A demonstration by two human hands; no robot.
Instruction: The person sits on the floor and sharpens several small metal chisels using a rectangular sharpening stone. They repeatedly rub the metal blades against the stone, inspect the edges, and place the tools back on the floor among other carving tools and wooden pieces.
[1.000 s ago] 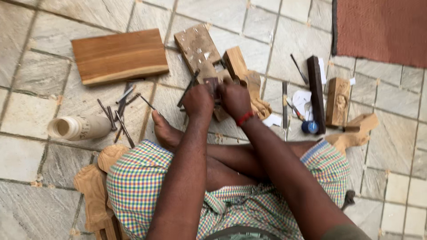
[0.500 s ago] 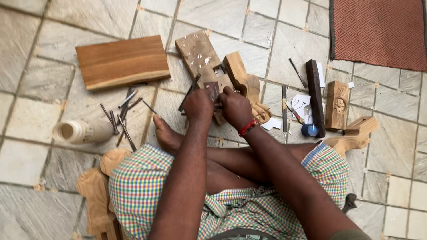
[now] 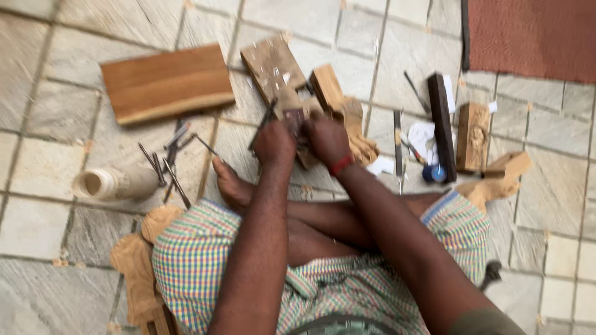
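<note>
A small dark wooden piece is gripped by both hands above the tiled floor, just in front of the crossed legs. The left hand is closed on its near edge; the right hand, red band at the wrist, is closed on the other side. A worn wooden block lies just behind. A brown plank, thin metal tools and a pale roll are noted to the left.

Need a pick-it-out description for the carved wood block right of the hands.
Start at the reddish-brown mat in the top right corner and drop down to the long dark wooden bar. The small upright tan carved wood block lies just right of it, apart from the right hand. It alone shows a relief figure.
</note>
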